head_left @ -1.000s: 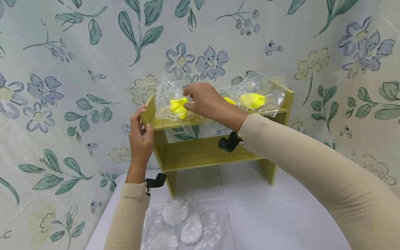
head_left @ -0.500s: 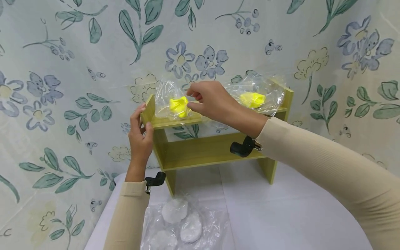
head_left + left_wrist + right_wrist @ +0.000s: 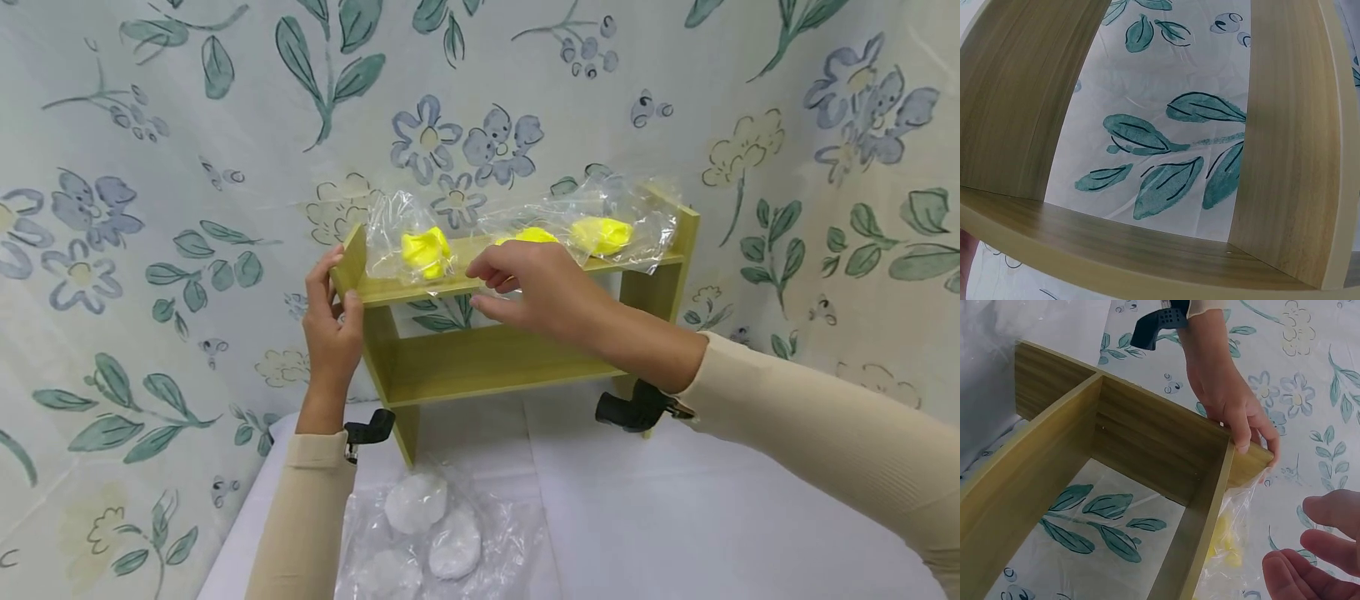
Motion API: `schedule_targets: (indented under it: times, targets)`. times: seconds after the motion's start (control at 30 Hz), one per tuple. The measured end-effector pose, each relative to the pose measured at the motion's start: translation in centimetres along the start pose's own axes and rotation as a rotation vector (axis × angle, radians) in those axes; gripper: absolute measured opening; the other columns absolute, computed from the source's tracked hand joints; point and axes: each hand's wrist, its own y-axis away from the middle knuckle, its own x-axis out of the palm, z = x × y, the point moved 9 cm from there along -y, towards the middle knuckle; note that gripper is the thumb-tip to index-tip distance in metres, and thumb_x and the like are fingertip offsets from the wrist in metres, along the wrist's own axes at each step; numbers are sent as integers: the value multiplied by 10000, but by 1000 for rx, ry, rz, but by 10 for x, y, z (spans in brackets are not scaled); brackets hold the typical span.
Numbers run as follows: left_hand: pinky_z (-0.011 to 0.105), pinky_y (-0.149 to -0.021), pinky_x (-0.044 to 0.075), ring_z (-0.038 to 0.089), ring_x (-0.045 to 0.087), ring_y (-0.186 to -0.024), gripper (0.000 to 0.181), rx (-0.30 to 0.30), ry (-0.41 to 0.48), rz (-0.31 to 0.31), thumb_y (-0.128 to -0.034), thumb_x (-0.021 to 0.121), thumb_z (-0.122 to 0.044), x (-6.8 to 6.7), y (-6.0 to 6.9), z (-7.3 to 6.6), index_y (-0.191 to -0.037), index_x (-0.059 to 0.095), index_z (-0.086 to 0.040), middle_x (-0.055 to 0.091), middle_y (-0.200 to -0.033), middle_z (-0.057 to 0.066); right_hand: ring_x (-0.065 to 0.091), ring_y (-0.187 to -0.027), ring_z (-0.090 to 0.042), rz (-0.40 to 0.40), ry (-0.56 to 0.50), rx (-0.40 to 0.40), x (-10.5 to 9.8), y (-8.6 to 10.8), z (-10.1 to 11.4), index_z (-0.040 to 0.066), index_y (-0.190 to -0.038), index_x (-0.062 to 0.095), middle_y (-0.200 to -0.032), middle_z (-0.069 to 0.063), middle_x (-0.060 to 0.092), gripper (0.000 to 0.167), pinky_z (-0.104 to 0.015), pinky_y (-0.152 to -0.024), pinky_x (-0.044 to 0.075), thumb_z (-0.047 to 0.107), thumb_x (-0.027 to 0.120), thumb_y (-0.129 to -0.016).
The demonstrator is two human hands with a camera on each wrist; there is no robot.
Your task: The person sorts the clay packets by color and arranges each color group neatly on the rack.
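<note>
A small two-tier wooden shelf stands on the table. My left hand grips its upper left side panel, thumb on the near side, as the right wrist view also shows. On the top board lie three bright yellow lumps in clear plastic bags: a left one, a middle one and a right one. Their exact kind cannot be told. My right hand hovers in front of the top board, fingers loosely curled and holding nothing; it partly covers the middle lump. In the left wrist view, the shelf's boards fill the frame.
In front of the shelf, a clear plastic bag with white rounded pieces lies on the white tablecloth. A floral cloth hangs close behind the shelf. Each wrist wears a small black camera.
My right hand has drawn back from beside the left yellow lump, moving right and down, uncovering the middle lump. My left hand keeps its hold on the side panel.
</note>
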Motion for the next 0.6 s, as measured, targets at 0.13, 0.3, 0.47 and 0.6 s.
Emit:
schedule_targets:
  times: [0.13,0.3,0.47,0.6]
  targets:
    - [481,-996,451,207,447,-1330,451,-1,10,3,-919,426,37,0,1,2,-1366,403,-22,438,-1481,38,644,-866,-118,-13,1,-34,0,14,5,77,-1058,680,-996,0,699,246,-279,-797,535,167,746,-838]
    - [472,-994,454,196,445,-1331,451,-5,12,6,-924,426,25,-2,1,3,-1371,402,-31,436,-1480,-33,658,-858,-110,-24,4,-101,2,29,14,78,-1047,688,-1001,3,707,257,-266,-785,544,148,770,-814]
    - [406,-965,486,222,480,-1301,452,2,17,0,-920,432,31,-3,1,4,-1367,406,-29,446,-1474,55,648,-871,-95,-55,6,-155,6,48,19,80,-1048,699,-992,12,698,274,-244,-778,537,124,785,-791]
    - [307,-938,497,215,478,-1301,448,13,25,1,-914,431,33,-1,-1,4,-1358,409,-20,449,-1467,75,640,-880,-83,-67,-22,-162,11,66,20,82,-1058,694,-1001,26,684,290,-238,-778,537,109,786,-784]
